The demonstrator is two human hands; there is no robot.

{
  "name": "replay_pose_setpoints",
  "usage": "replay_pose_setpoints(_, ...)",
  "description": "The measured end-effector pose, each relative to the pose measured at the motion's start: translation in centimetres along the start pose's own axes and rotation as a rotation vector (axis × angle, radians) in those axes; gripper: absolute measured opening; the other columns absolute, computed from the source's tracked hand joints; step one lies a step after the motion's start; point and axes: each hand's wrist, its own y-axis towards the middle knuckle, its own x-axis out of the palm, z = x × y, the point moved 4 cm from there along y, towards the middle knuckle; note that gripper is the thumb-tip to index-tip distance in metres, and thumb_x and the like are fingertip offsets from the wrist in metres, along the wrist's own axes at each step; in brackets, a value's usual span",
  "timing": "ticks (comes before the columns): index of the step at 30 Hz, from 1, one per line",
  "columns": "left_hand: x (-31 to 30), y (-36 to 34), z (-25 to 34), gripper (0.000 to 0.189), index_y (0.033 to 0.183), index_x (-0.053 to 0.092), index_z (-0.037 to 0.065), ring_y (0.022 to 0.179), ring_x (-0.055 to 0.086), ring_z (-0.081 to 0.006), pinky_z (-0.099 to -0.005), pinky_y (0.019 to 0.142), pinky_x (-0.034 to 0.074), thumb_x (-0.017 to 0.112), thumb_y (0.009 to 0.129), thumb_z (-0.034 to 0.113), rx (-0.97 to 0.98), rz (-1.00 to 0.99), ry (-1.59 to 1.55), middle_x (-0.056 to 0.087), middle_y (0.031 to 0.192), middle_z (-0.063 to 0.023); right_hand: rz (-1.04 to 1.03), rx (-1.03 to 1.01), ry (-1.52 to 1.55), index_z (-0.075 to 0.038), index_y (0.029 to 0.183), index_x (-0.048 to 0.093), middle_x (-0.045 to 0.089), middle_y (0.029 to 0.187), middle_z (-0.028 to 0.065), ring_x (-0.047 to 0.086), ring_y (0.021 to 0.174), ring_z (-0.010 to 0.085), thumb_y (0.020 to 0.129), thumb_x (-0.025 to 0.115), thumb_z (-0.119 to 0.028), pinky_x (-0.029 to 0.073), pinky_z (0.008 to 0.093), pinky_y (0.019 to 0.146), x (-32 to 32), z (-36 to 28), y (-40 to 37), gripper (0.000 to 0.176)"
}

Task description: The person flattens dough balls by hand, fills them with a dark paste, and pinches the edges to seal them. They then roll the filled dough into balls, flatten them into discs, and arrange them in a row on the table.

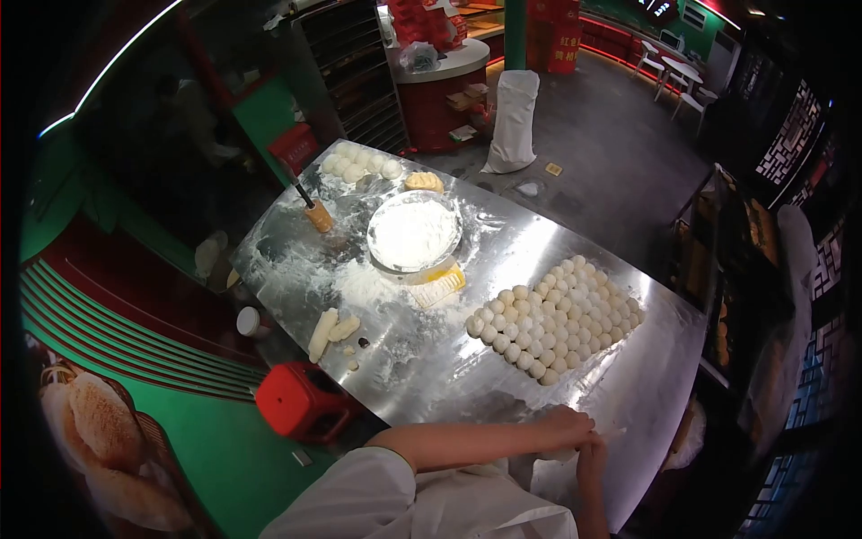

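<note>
My left hand (pixel 568 428) reaches across the near side of the metal table (pixel 503 400), fingers curled closed. Right against it is my right hand (pixel 590 456), also closed, with its fingers mostly hidden. A pale, thin bit (pixel 614 433) shows at the fingertips, too small to name. Beyond my hands, many small round dough balls (pixel 561 314) sit packed in rows. Farther off is a round metal bowl (pixel 414 232) full of white flour, with a yellow-and-white flat piece (pixel 437 286) by its near edge.
Dough strips (pixel 323 335) lie on the table's left, near a red stool (pixel 301 402). Larger dough balls (pixel 357 164) and a yellowish lump (pixel 424 182) are at the far end. A wooden tool (pixel 318 216) lies on scattered flour. A white sack (pixel 514 121) stands on the floor beyond.
</note>
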Motion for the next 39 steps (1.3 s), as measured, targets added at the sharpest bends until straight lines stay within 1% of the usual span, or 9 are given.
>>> replay_pose_setpoints(3, 2.7, -0.2, -4.1, 0.039, 0.110, 0.068, 0.005, 0.079, 0.070, -0.0288, -0.0430, 0.073, 0.055, 0.055, 0.100, 0.040, 0.026, 0.049, -0.151, 0.071, 0.095, -0.0144, -0.051, 0.216, -0.010, 0.005, 0.105, 0.069, 0.068, 0.079, 0.0113, 0.061, 0.064, 0.0176, 0.098, 0.060, -0.024, 0.046, 0.0360, 0.056, -1.8, 1.2, -0.2, 0.031)
replay_pose_setpoints(5, 3.2, -1.5, -6.1, 0.031, 0.118, 0.067, 0.005, 0.082, 0.070, -0.0242, -0.0419, 0.071, 0.054, 0.057, 0.099, 0.028, -0.215, -0.026, -1.592, 0.072, 0.093, -0.0127, 0.052, 0.242, 0.486, 0.002, 0.093, 0.068, 0.063, 0.074, 0.0055, 0.056, 0.066, 0.0105, 0.099, 0.059, -0.023, 0.041, 0.0284, 0.054, -2.3, -0.5, -0.4, 0.027)
replay_pose_setpoints(8, 3.9, -1.5, -6.0, 0.027, 0.119, 0.069, 0.007, 0.086, 0.070, -0.0209, -0.0400, 0.073, 0.053, 0.062, 0.096, 0.019, -0.270, 0.193, -1.069, 0.072, 0.092, -0.0104, 0.096, 0.224, 0.603, 0.001, 0.092, 0.068, 0.065, 0.079, 0.0064, 0.055, 0.065, 0.0105, 0.099, 0.062, -0.020, 0.041, 0.0272, 0.055, -2.3, -1.6, -0.5, 0.023)
replay_pose_setpoints(12, 4.0, -1.0, -1.7, 0.022, 0.104, 0.072, 0.007, 0.087, 0.068, -0.0207, -0.0360, 0.078, 0.052, 0.072, 0.087, 0.020, 0.188, 0.440, -0.582, 0.071, 0.101, -0.0089, 0.019, 0.142, 0.520, 0.001, 0.094, 0.068, 0.064, 0.081, 0.0065, 0.056, 0.066, 0.0116, 0.098, 0.065, -0.018, 0.042, 0.0271, 0.055, -1.6, -2.9, -0.9, 0.019)
replay_pose_setpoints(18, 7.4, 0.4, -5.3, 0.017, 0.095, 0.069, 0.005, 0.081, 0.065, -0.0233, -0.0379, 0.074, 0.050, 0.073, 0.085, 0.018, -0.030, 0.252, -0.819, 0.069, 0.090, -0.0105, -0.183, 0.096, 0.483, 0.002, 0.096, 0.069, 0.064, 0.086, 0.0064, 0.059, 0.071, 0.0141, 0.092, 0.068, -0.006, 0.048, 0.0297, 0.063, -2.5, -2.1, -1.2, 0.009)
replay_pose_setpoints(26, 5.5, -1.7, -3.5, 0.026, 0.098, 0.061, 0.002, 0.077, 0.062, -0.0257, -0.0379, 0.070, 0.048, 0.073, 0.078, 0.013, -0.064, 0.247, -0.618, 0.064, 0.084, -0.0118, -0.103, -0.333, -0.112, -0.001, 0.107, 0.060, 0.064, 0.102, 0.0184, 0.068, 0.092, 0.0369, 0.087, 0.065, 0.005, 0.052, 0.0393, 0.079, -1.8, -6.5, -0.4, 0.022)
replay_pose_setpoints(33, 5.0, -2.2, -2.4, 0.015, 0.102, 0.058, 0.003, 0.082, 0.062, -0.0168, -0.0343, 0.070, 0.051, 0.064, 0.090, 0.009, -0.164, 0.270, -0.608, 0.063, 0.088, -0.0084, 0.224, -0.406, -0.394, -0.006, 0.106, 0.057, 0.061, 0.102, 0.0160, 0.066, 0.084, 0.0377, 0.086, 0.070, -0.006, 0.055, 0.0423, 0.068, -0.6, -4.3, 0.4, 0.024)
replay_pose_setpoints(36, 8.6, -1.7, -5.4, 0.015, 0.110, 0.061, 0.001, 0.083, 0.068, -0.0155, -0.0308, 0.073, 0.057, 0.058, 0.095, 0.004, -0.379, 0.278, -1.276, 0.067, 0.093, -0.0076, 0.255, -0.300, -0.437, -0.006, 0.101, 0.057, 0.060, 0.099, 0.0158, 0.066, 0.083, 0.0366, 0.084, 0.070, -0.006, 0.054, 0.0432, 0.066, -0.6, -2.3, 1.0, 0.021)
replay_pose_setpoints(39, 7.3, -1.2, -4.4, 0.019, 0.115, 0.062, 0.000, 0.083, 0.070, -0.0149, -0.0294, 0.074, 0.060, 0.056, 0.097, 0.002, -0.292, 0.133, -1.064, 0.069, 0.097, -0.0067, 0.093, -0.462, -0.413, -0.005, 0.099, 0.056, 0.059, 0.099, 0.0156, 0.065, 0.082, 0.0357, 0.083, 0.071, -0.004, 0.053, 0.0442, 0.064, 0.0, -0.7, 1.4, 0.022)
